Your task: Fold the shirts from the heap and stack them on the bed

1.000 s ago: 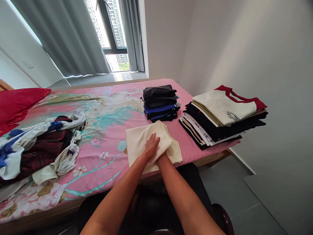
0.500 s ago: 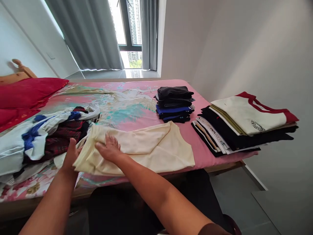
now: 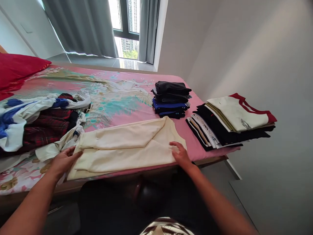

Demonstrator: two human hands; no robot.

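Observation:
A cream long-sleeved top (image 3: 127,147) lies lengthwise along the bed's near edge, folded narrow with its sleeves laid along the body. At its left, ribbed end is my left hand (image 3: 64,161), thumb over the hem and apart from the other fingers, whose tips meet the edge. My right hand (image 3: 181,156) is over the right end, near the shoulder, its fingers spread and slightly blurred. Left of the top is a loose heap of clothes (image 3: 52,127), with white, blue and dark red plaid pieces in it.
A stack of dark folded clothes (image 3: 171,99) stands beyond the top. To the right, a larger stack of folded shirts (image 3: 230,120) sits near the bed's corner, a white one with red trim uppermost. A red pillow (image 3: 19,71) lies far left on the patterned bedsheet (image 3: 117,104).
My right hand has moved from the top's left end to its right end. My left hand has shifted slightly left and down. The top's left end now lies flatter, and the view has tilted.

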